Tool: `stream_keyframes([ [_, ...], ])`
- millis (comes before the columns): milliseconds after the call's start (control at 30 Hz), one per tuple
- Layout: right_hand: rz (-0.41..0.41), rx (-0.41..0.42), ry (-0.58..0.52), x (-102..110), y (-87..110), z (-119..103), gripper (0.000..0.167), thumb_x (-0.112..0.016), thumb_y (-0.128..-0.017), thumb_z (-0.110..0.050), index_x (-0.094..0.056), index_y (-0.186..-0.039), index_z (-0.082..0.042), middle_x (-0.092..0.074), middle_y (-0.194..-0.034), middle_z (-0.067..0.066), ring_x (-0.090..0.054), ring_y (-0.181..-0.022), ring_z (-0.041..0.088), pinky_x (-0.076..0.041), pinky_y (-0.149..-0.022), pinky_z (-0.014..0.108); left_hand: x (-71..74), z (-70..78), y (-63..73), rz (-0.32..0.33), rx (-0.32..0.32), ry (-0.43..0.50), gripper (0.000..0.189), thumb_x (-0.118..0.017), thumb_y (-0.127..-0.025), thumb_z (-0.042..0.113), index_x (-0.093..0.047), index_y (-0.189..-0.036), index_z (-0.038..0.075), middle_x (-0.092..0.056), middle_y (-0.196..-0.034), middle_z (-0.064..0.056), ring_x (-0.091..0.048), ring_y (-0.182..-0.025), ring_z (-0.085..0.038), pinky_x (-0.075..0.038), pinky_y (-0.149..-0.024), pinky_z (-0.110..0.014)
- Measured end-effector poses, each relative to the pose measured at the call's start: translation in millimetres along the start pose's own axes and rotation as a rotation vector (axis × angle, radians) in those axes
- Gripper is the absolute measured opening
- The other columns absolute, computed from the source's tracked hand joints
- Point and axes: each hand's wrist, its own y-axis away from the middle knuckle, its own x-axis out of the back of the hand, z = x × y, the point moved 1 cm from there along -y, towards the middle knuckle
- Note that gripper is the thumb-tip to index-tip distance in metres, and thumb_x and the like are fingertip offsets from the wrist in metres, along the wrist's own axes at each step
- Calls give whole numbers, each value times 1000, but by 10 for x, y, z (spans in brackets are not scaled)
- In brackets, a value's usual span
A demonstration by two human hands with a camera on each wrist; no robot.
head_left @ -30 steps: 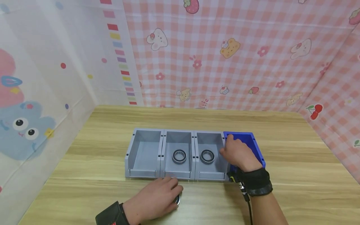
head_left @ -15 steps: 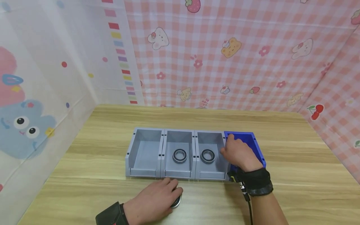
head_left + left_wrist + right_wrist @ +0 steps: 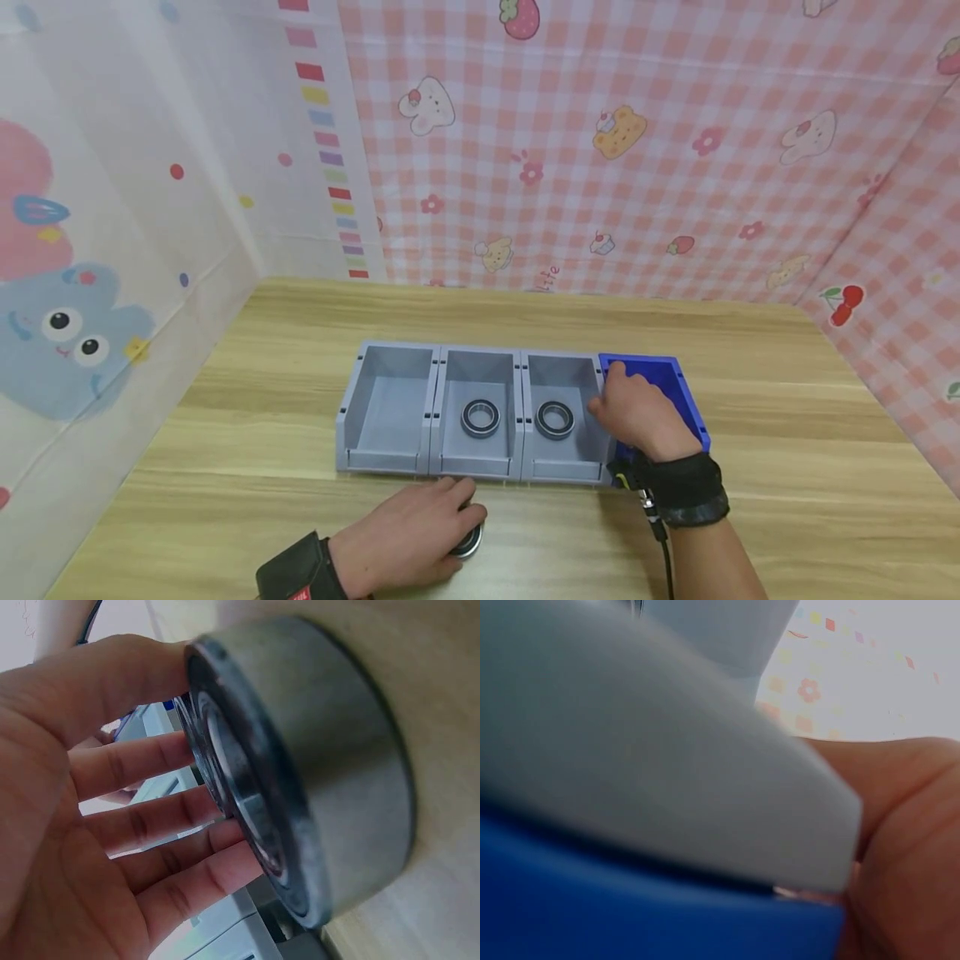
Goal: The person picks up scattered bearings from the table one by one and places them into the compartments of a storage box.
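Near the table's front, my left hand [image 3: 412, 533] has its thumb and fingers bent about the rim of a black-and-silver ball bearing [image 3: 469, 543]. In the left wrist view a large bearing [image 3: 352, 772] fills the foreground, and a second, thinner-looking ring [image 3: 196, 746] shows behind it at the fingertips, which are partly hidden. My right hand [image 3: 641, 412] grips the adjoining walls of a grey bin [image 3: 566, 472] and the blue bin [image 3: 667, 375]; its fingers reach down into the blue bin, out of sight. Close up, the right wrist view shows the grey wall [image 3: 667, 765] and blue wall [image 3: 645, 900].
Several bins stand side by side. One bearing [image 3: 481, 417] lies in the middle grey bin [image 3: 474, 467], another [image 3: 555, 420] in the grey bin beside the blue one. A cable [image 3: 666, 558] trails from the right wristband. Patterned cloth [image 3: 637, 192] encloses the wooden table [image 3: 787, 417].
The bearing at my left hand shows more between thumb and index finger, as the thumb has shifted slightly toward the front. My right hand keeps its place; the head view tilts slightly.
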Motion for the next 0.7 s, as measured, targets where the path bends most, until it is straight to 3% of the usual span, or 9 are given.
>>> stream_keyframes([
  [367,2,12,-3,4,17,-6,53,-53,-94,-20,-34,-129,16,-49,-72,12,-52,-60,24,-40,-52,32,153,7,118,101,-3,-15,35,-77,-78,26,-63,-107,13,-42,-86,7,-40,-71,-6,-39,-62,-20],
  [700,2,7,3,4,14,-7,53,-52,-94,-20,-34,-128,16,-48,-72,12,-52,-60,24,-40,-52,32,349,-107,258,156,61,55,41,-75,-81,27,-62,-116,9,-49,-96,2,-44,-74,-7,-41,-60,-20],
])
